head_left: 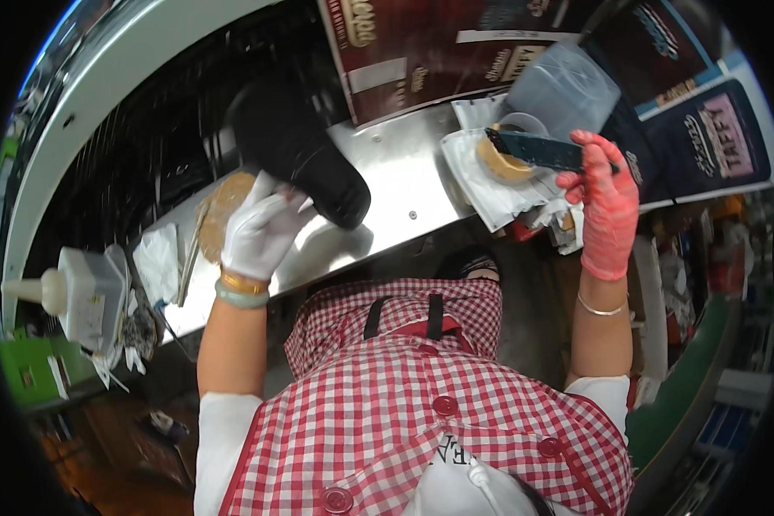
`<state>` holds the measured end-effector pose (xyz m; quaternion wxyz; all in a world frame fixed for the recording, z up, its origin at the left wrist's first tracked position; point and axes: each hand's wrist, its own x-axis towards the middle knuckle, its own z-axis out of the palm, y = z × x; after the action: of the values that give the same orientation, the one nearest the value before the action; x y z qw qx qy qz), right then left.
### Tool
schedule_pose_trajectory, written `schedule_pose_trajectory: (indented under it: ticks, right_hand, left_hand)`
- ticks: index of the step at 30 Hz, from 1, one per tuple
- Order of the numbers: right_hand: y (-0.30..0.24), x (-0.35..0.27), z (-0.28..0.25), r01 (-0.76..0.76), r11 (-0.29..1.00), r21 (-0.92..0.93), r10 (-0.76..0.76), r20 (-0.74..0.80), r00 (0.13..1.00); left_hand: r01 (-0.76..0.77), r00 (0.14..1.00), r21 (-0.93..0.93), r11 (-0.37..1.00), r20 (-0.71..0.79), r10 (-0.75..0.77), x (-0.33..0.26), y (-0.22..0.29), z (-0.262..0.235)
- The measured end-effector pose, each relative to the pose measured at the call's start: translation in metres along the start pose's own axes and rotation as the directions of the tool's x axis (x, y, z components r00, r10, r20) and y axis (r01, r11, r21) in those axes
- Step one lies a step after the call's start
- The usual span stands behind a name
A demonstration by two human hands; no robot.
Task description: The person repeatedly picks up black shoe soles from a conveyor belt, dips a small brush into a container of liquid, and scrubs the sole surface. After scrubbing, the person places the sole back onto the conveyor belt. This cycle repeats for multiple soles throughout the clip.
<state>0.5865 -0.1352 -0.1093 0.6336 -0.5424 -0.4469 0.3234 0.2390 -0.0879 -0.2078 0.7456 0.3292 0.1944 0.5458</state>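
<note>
My left hand (262, 234), in a white glove, is closed on the edge of a black shoe (297, 150). The shoe is held tilted above the metal bench, its rounded end toward me; the far end is blurred. A pink glove covers my right hand (606, 202), raised at the right. Its fingers close around a flat dark brush (537, 150) whose tip points left. Under that tip, a round tan container (503, 162) with a clear cup (525, 127) by it rests on white paper (482, 193). A brown oval piece (226, 215) lies on the bench beside my left hand.
The shiny metal bench (404, 172) crosses in front of me, beside dark machinery (146, 163). A white squeeze bottle (90, 297) with a pointed nozzle stands at the left. A clear plastic tub (568, 86) and printed cardboard (421, 60) sit at the far right.
</note>
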Motion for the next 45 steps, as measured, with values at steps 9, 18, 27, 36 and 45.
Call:
schedule_pose_trajectory:
  ticks: [9, 18, 27, 36, 45]
  right_hand:
    - [0.042, 0.026, -0.026, -0.125, 0.961, -0.245, 0.107, -0.084, 0.991]
    - [0.062, 0.037, -0.034, -0.144, 0.945, -0.294, 0.131, -0.064, 0.989]
    - [0.021, -0.044, 0.041, -0.319, 0.920, 0.228, 0.283, 0.177, 0.943]
    - [0.015, -0.072, 0.075, -0.358, 0.893, 0.275, 0.280, 0.284, 0.917]
    - [0.019, -0.076, 0.078, -0.249, 0.934, 0.255, 0.197, 0.212, 0.957]
  left_hand:
    - [0.413, 0.845, -0.501, 0.761, -0.101, -0.525, -0.067, -0.069, 0.008]
    - [0.373, 0.886, -0.494, 0.786, -0.062, -0.460, -0.053, -0.070, 0.022]
    - [0.348, 0.935, -0.622, 0.701, 0.173, -0.311, -0.020, -0.074, 0.049]
    - [0.259, 0.963, -0.510, 0.820, 0.075, -0.258, -0.027, -0.068, 0.080]
    - [0.277, 0.961, -0.436, 0.856, 0.110, -0.255, -0.029, -0.073, 0.083]
